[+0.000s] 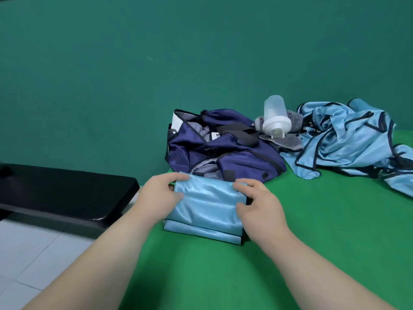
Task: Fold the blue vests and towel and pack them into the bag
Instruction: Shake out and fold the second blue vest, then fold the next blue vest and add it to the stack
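Vest [207, 206] lengthwise left-right, before bag [237, 161]

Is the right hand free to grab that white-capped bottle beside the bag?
Probably not yet: the right hand grips the folded vest, though nothing blocks the path to the bottle.

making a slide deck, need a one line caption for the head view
Left hand and right hand grip a folded blue vest before the open navy bag on the green surface.
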A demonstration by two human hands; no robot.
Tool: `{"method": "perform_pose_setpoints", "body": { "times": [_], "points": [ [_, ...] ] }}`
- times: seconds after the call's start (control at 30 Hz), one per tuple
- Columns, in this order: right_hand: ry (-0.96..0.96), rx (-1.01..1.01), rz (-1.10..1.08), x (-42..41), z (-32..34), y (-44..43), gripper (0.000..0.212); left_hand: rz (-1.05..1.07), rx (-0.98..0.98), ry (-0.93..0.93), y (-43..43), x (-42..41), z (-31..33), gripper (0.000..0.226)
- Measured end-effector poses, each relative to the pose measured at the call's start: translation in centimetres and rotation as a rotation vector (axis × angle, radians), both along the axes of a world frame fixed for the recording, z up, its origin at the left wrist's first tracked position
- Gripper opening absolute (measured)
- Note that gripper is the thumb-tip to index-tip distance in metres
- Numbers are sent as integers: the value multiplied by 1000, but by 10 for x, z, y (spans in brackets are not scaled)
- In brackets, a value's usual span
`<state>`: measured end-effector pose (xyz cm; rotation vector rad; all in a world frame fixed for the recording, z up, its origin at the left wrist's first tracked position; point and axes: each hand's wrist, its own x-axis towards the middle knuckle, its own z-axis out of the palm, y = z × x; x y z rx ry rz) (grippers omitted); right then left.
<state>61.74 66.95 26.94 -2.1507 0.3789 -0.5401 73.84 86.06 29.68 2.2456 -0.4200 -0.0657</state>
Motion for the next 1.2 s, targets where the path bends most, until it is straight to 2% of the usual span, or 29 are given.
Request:
{"method": "perform_pose_setpoints", "body": {
  "times": [0.17, 0.33, 0.5, 0.7, 0.9, 1.2],
  "points": [
    [129, -103, 49, 2, -11, 3, 51, -41, 176, 50, 0, 0, -11, 50],
    [166, -136, 27, -3, -11, -2, 49, -13, 249, -93, 1, -15, -12, 55],
    [21, 89, 75, -22, -1, -11, 52, -73, 168, -251, -18, -63, -6, 46],
    [1, 19, 2, -59, 0, -51, 50, -247, 52, -369, -73, -118, -18, 38],
    [51, 14, -147, -111, 3, -123, 41, -392, 39, -382, -141, -151, -29, 37],
    [102, -87, -362, -190, 6, -243, 38, -521, -24, -271, -261, -187, -45, 36]
  ]
}}
